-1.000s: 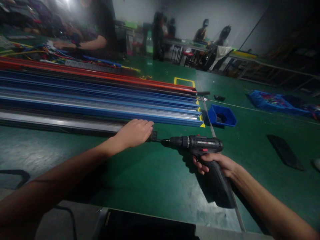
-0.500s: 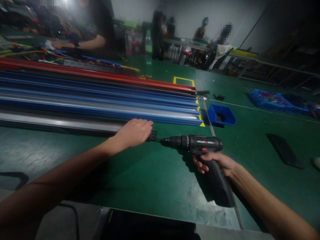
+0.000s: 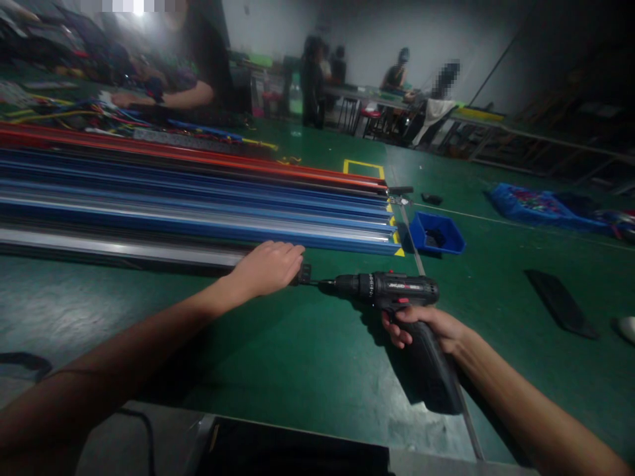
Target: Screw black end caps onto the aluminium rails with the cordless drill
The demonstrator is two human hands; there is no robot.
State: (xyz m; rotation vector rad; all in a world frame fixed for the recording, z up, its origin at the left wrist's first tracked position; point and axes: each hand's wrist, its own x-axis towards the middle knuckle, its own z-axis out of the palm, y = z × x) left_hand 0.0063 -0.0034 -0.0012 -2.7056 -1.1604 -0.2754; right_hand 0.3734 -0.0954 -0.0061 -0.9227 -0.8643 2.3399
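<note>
My right hand [image 3: 421, 325] is wrapped round the grip of a black cordless drill [image 3: 397, 288], which lies level with its bit pointing left. The bit's tip meets a small black end piece [image 3: 306, 274] at the end of a dark and silver metal profile [image 3: 149, 250]. My left hand [image 3: 270, 268] is closed over that end of the profile, fingers curled round it, hiding part of the end piece. Beyond it, several blue profiles [image 3: 223, 215] lie side by side, with red profiles [image 3: 198, 153] behind them.
A blue bin [image 3: 436, 233] with dark small parts stands right of the profile ends. A flat black object [image 3: 560, 303] lies at the right. Blue bags [image 3: 540, 203] sit farther back. Across the green table [image 3: 297, 370], a co-worker's arm [image 3: 183, 98] rests among coloured cables.
Both hands, the drill and the profile keep almost the same places. The view has shifted slightly.
</note>
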